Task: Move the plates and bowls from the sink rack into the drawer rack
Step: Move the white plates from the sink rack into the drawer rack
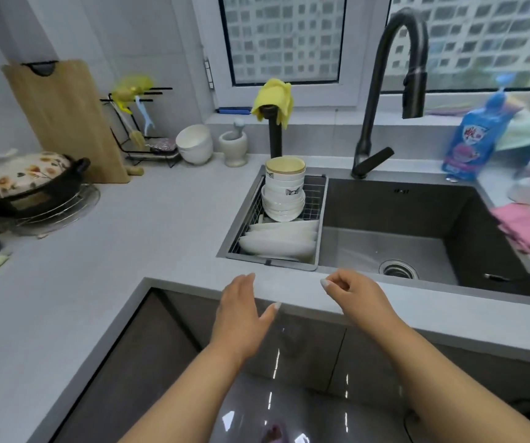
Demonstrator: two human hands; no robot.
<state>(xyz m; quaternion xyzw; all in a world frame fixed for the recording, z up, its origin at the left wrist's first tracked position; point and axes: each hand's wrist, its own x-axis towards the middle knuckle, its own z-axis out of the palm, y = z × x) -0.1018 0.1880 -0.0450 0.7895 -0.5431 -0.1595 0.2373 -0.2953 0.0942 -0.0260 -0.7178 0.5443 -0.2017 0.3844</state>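
So from my head view, basically nothing's moved yet. The sink rack [316,215] sits in the left part of the sink [417,238] and it's full: a tall stack of bowls [284,193] at the far end, and the plates [281,239] leaning in a row at the near end. Both my hands hover over the near counter edge, just short of the rack, carrying nothing. My left hand [241,311] is flat with fingers straight and thumb out to the side; my right hand [353,297] has its fingers loosely curled around nothing. The drawer rack isn't in sight at all, only glossy dark cabinet fronts [305,346] below the counter [129,238], which look closed to me. So I reckon the whole job is left, every plate and bowl.
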